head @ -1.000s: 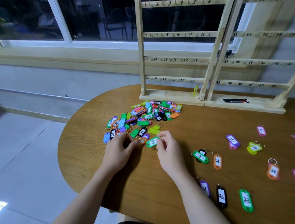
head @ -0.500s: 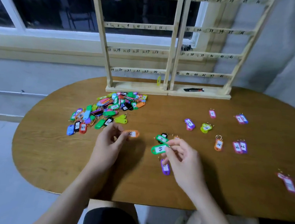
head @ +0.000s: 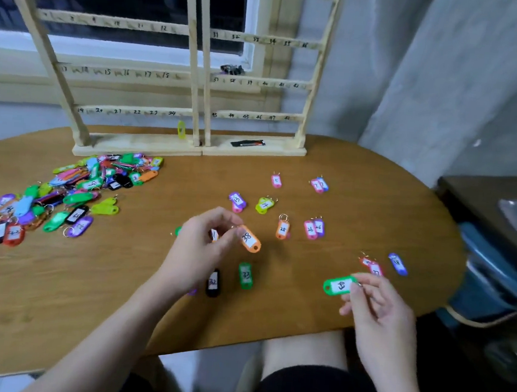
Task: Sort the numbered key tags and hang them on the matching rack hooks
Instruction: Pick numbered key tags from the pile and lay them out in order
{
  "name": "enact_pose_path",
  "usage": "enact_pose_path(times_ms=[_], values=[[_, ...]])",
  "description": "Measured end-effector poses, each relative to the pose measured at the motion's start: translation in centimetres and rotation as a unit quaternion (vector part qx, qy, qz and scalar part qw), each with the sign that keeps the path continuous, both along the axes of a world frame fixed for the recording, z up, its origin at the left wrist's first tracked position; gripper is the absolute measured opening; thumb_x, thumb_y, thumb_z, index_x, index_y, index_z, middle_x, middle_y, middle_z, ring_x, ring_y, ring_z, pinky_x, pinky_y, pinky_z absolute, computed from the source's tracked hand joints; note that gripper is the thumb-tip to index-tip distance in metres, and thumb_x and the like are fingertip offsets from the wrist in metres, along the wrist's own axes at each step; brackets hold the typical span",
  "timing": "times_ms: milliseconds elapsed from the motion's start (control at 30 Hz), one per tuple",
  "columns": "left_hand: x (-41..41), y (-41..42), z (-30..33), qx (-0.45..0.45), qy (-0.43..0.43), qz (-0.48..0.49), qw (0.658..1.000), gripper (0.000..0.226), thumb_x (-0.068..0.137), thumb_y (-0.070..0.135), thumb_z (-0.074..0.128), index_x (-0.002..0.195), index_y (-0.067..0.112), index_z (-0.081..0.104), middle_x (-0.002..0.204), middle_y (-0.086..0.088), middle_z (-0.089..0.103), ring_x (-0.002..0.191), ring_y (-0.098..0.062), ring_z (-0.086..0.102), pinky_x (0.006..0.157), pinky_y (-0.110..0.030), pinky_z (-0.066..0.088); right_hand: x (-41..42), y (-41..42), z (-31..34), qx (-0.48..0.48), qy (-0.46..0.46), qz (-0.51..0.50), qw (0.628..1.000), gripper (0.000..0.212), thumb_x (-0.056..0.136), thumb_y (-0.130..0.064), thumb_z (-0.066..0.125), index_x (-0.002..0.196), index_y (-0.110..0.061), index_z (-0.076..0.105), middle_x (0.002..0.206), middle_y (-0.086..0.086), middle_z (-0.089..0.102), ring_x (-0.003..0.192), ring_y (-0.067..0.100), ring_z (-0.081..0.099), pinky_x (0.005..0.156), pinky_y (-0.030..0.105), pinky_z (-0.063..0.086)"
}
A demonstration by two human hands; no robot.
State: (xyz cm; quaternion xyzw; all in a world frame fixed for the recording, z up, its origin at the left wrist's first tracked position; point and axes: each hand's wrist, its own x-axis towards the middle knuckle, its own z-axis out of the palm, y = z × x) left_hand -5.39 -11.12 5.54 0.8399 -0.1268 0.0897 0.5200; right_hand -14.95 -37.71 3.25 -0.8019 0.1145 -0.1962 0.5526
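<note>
Clearly the sorting step is in hand, not yet the hanging. At the near right, the right hand (head: 378,310) pinches a green plastic key tag with a white label reading 43 (head: 339,285) by its ring end, just above the oval brown wooden table (head: 88,294). Near the middle, the left hand (head: 199,247) has its fingers curled and pinches an orange plastic key tag marked 38 (head: 249,238), which hangs tilted over the table.

Between the two hands, a green tag numbered 33 (head: 245,275) and a black tag numbered 32 (head: 213,282) lie side by side, and further away small groups of pink, purple, yellow and orange tags lie well apart, seemingly grouped by number. At the far left sits the big unsorted heap of coloured tags (head: 65,193). Beyond it stands the pale wooden rack with numbered rails (head: 198,76), where only one yellow tag (head: 181,129) hangs, near number 24.

I judge that the next move is to lay each held tag beside its nearest numbers, so the labels must be read first.

The left hand hides something small and white under its fingers, and a green tag and a purple tag are mostly covered by it. The rack top is cut off, and many rail numbers are blurred.
</note>
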Motion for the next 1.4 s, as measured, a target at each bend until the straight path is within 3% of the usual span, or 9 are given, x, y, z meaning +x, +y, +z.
enact_pose_path(times_ms=[167, 500, 667, 767, 900, 1167, 1400], values=[[1.3, -6.9, -0.2, 0.012, 0.013, -0.068, 0.998, 0.003, 0.093, 0.019, 0.072, 0.091, 0.021, 0.072, 0.079, 0.008, 0.068, 0.070, -0.001, 0.053, 0.064, -0.011, 0.037, -1.6, -3.8, -0.7, -0.014, 0.009, -0.049, 0.999, 0.020, 0.095, -0.009, 0.065, 0.096, -0.029, 0.067, 0.083, -0.007, 0.073, 0.065, 0.008, 0.069, 0.064, 0.012, 0.053], [3.3, -19.4, -2.0, 0.034, 0.047, -0.179, 0.982, 0.004, 0.094, 0.017, 0.070, 0.094, 0.020, 0.072, 0.083, 0.011, 0.069, 0.080, 0.000, 0.060, 0.075, -0.011, 0.043, -3.4, -8.9, -1.7, 0.029, 0.023, -0.115, 0.993, 0.017, 0.095, -0.004, 0.065, 0.098, -0.020, 0.071, 0.086, -0.003, 0.075, 0.065, 0.006, 0.069, 0.061, 0.009, 0.050], [4.7, -23.3, -2.6, 0.074, 0.027, -0.196, 0.977, 0.009, 0.092, 0.019, 0.071, 0.088, 0.027, 0.068, 0.078, 0.012, 0.070, 0.080, -0.008, 0.065, 0.080, -0.029, 0.051, -3.7, -9.7, -2.1, 0.046, 0.033, -0.138, 0.989, 0.017, 0.095, -0.004, 0.065, 0.099, -0.019, 0.071, 0.086, -0.002, 0.074, 0.067, 0.006, 0.069, 0.060, 0.009, 0.050], [5.7, -25.3, -3.0, 0.160, -0.027, -0.172, 0.972, 0.008, 0.092, 0.028, 0.069, 0.087, 0.033, 0.065, 0.077, 0.019, 0.063, 0.091, -0.014, 0.058, 0.086, -0.036, 0.040, -3.8, -10.1, -2.2, 0.043, 0.032, -0.143, 0.988, 0.017, 0.095, -0.005, 0.066, 0.098, -0.020, 0.071, 0.087, -0.002, 0.074, 0.069, 0.006, 0.069, 0.060, 0.009, 0.050], [6.8, -27.2, -3.7, 0.209, -0.045, -0.167, 0.962, 0.002, 0.096, 0.033, 0.063, 0.095, 0.032, 0.065, 0.080, 0.021, 0.056, 0.099, -0.014, 0.051, 0.084, -0.034, 0.022, -3.6, -10.7, -2.2, 0.052, 0.033, -0.149, 0.987, 0.020, 0.094, -0.004, 0.066, 0.096, -0.024, 0.071, 0.082, -0.008, 0.074, 0.069, 0.006, 0.069, 0.060, 0.010, 0.051], [8.0, -28.4, -4.2, 0.274, -0.086, -0.171, 0.943, 0.013, 0.094, 0.040, 0.064, 0.103, 0.031, 0.065, 0.101, 0.012, 0.067, 0.105, -0.017, 0.047, 0.084, -0.036, 0.023, -2.7, -11.6, -1.9, 0.032, 0.032, -0.142, 0.989, 0.018, 0.096, -0.008, 0.064, 0.099, -0.024, 0.071, 0.080, -0.008, 0.073, 0.069, 0.008, 0.070, 0.063, 0.013, 0.052], [8.6, -23.8, -2.5, 0.262, -0.092, -0.127, 0.952, 0.015, 0.096, 0.038, 0.062, 0.108, 0.029, 0.064, 0.080, 0.014, 0.053, 0.100, -0.019, 0.051, 0.085, -0.038, 0.027, -1.3, -9.2, -1.2, 0.044, 0.011, -0.083, 0.996, 0.020, 0.096, -0.005, 0.064, 0.096, -0.023, 0.071, 0.081, -0.003, 0.074, 0.072, 0.006, 0.070, 0.063, 0.011, 0.052]])
